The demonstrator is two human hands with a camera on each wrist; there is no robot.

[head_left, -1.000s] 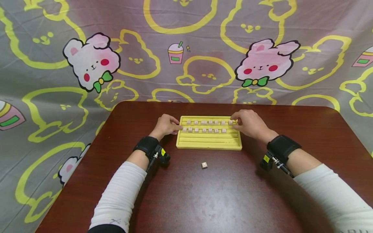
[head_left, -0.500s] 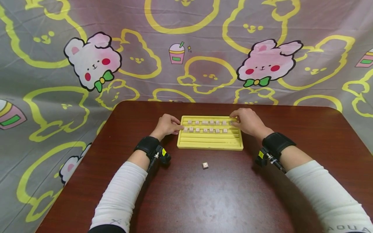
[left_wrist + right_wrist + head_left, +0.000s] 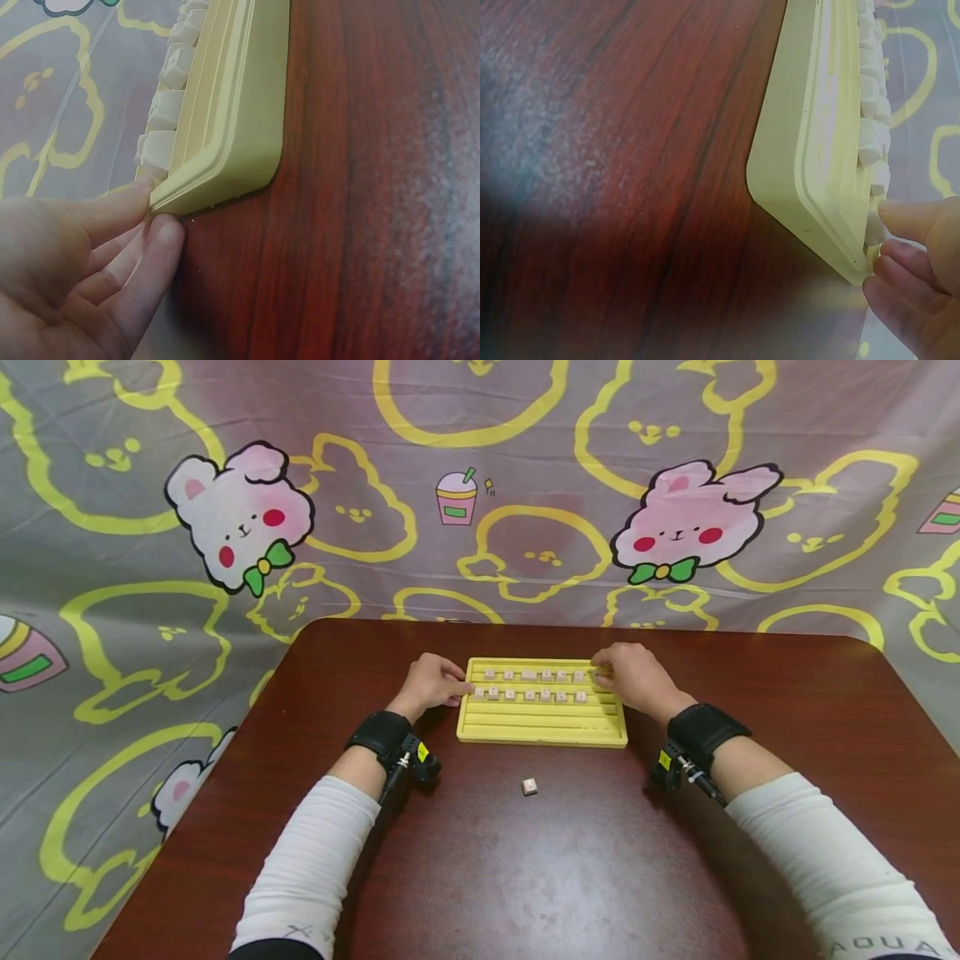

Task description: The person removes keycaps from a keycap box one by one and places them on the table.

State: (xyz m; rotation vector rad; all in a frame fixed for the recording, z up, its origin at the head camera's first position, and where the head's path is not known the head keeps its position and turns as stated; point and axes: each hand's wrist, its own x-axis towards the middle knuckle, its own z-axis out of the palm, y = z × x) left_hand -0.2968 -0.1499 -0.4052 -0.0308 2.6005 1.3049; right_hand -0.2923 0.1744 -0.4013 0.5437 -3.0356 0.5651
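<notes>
A yellow grooved tray [image 3: 540, 727] lies on the dark wooden table [image 3: 570, 860], with two rows of small wooden tiles [image 3: 529, 695] in its far grooves. My left hand [image 3: 431, 683] is at the tray's left end; its fairly straight fingers [image 3: 161, 229] touch the rim of the tray [image 3: 247, 112] at the corner. At the right end, my right hand [image 3: 633, 677] pinches the last tile [image 3: 873, 229] of the far row against the rim of the tray [image 3: 795, 135]. In the head view that tile is hidden by the fingers.
One loose tile [image 3: 528, 787] lies on the table in front of the tray. A printed cloth [image 3: 480, 493] with rabbits hangs behind the table and drapes down its left side. Both wrists wear black straps with cameras.
My right hand and forearm have shifted slightly left, and its fingers now cover the end tile that showed beside them before. The left hand and tray stay put.
</notes>
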